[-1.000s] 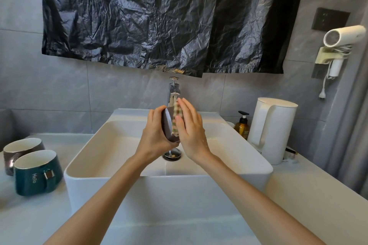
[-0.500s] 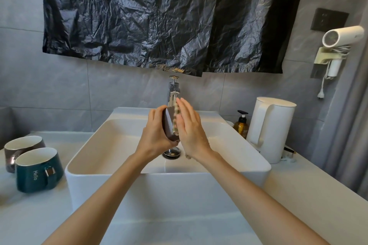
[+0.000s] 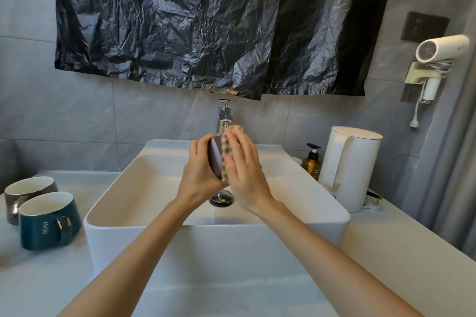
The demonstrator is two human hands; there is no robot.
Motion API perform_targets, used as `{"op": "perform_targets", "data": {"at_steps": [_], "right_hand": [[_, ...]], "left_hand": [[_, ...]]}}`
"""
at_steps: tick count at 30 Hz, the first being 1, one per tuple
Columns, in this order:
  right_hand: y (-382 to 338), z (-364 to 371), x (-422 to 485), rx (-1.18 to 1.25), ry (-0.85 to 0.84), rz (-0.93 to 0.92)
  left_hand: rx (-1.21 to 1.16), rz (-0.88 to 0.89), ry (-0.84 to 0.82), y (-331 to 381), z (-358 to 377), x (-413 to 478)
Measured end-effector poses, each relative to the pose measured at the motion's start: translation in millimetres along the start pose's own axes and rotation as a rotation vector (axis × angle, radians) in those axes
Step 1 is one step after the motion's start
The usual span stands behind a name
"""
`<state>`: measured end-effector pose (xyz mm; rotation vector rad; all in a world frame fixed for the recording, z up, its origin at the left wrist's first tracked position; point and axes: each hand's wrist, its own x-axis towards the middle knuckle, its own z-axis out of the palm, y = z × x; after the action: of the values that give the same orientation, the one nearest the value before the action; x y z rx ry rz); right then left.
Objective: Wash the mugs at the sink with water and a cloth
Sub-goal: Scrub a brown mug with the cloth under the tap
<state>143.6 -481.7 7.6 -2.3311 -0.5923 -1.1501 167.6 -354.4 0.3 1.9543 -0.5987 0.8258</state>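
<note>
Mug (image 3: 215,159) gripped in left hand (image 3: 198,175), cloth (image 3: 224,152) pressed by flat right hand (image 3: 246,175); faucet (image 3: 224,117) behind, kettle (image 3: 350,170) rightward.

Grey tiled wall (image 3: 77,116), black plastic sheet (image 3: 180,20)

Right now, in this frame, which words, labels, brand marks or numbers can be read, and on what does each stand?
"Hello": pale letters running sideways on the dark teal ceramic mug, on the counter left of the sink.
Too blurred to read: the label on the amber pump bottle.
Too small to read: a faint mark on the white wall-mounted hair dryer.
Nothing else is legible.
</note>
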Motion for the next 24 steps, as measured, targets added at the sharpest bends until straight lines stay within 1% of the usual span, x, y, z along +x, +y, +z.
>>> {"op": "perform_targets", "data": {"at_steps": [2, 3, 4, 5, 7, 8, 9, 13, 15, 16, 20, 22, 24], "right_hand": [[-0.7, 2.0, -8.5, -0.231, -0.019, -0.178], [-1.6, 2.1, -9.0, -0.262, -0.025, -0.206], [-3.3, 0.6, -5.9, -0.229, -0.016, -0.187], [-5.6, -2.8, -0.9, -0.155, -0.005, -0.126], [-4.2, -9.1, 13.5, 0.032, -0.002, 0.074], [-0.7, -11.2, 20.9, 0.096, -0.014, 0.161], [0.8, -13.1, 27.0, 0.107, -0.032, 0.208], [3.4, -17.4, 40.8, 0.076, -0.100, 0.235], [6.3, -21.4, 46.7, 0.110, -0.159, 0.295], [7.8, -23.6, 49.5, 0.171, -0.178, 0.342], [6.3, -36.8, 50.1, 0.592, -0.179, 0.602], [7.1, -41.0, 45.2, 0.733, -0.191, 0.675], [6.5, -41.0, 39.3, 0.812, -0.182, 0.715]], "left_hand": [[-0.037, -0.036, -0.009, 0.2, -2.5, 0.2], [-0.042, -0.022, -0.019, -0.2, -3.0, -0.3], [-0.042, 0.003, -0.031, -0.4, -2.8, -0.8], [-0.034, 0.029, -0.045, 0.2, -2.4, -1.4], [0.007, 0.072, -0.073, 2.1, 0.2, -2.5], [0.027, 0.087, -0.080, 2.9, 1.8, -3.0], [0.038, 0.100, -0.081, 4.2, 2.8, -3.3], [-0.045, 0.107, -0.060, 5.8, 2.9, -2.6], [-0.116, 0.077, -0.071, 3.9, 3.1, -2.5], [-0.161, 0.047, -0.085, 3.9, 2.8, -2.4], [-0.315, -0.040, -0.157, 10.2, 0.4, -0.9], [-0.337, -0.054, -0.168, 13.8, 0.3, -0.9], [-0.306, -0.041, -0.146, 15.5, 0.4, -1.0]]}}
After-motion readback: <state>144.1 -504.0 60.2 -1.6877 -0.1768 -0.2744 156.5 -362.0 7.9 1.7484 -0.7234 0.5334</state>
